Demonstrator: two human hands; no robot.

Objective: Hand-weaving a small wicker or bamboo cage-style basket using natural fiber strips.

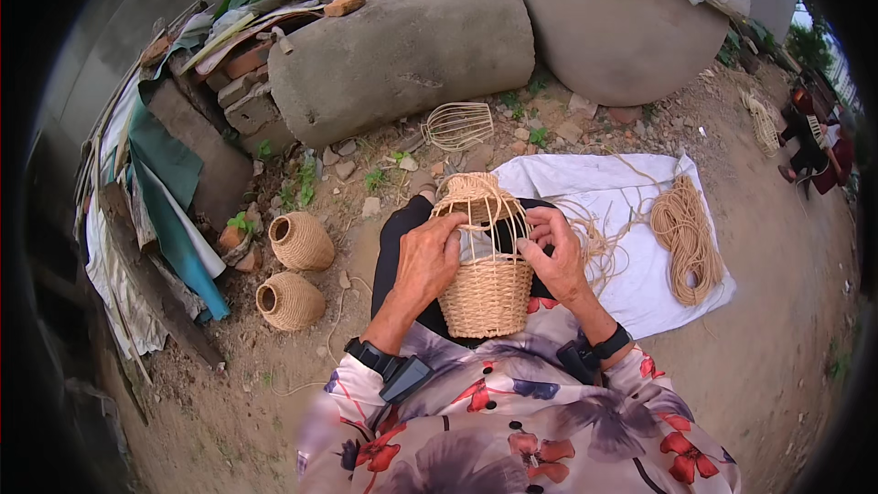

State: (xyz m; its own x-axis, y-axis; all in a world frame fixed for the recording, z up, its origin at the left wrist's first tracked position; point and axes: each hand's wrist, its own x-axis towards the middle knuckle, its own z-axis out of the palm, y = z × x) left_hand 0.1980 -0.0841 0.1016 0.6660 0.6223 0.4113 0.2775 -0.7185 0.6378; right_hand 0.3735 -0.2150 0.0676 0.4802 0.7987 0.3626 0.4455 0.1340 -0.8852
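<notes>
On my lap rests a half-woven basket (485, 300) of pale tan cord. Its lower part is tightly woven, bare upright ribs show in the middle, and a woven collar (468, 187) closes the far end. My left hand (428, 254) grips the ribs on the left side, with the thumb and fingers bent round them. At the right, my right hand (560, 254) pinches the ribs just above the woven edge, its other fingers curled. Parts of the fingertips are hidden behind the ribs.
A coil of tan cord (686, 242) and loose strands (594, 252) lie on a white sheet (567, 176) to the right. Two finished woven pots (306, 242) stand at left. A bare rib frame (459, 126) lies ahead, before a stone roller (412, 55). Another person (817, 142) sits far right.
</notes>
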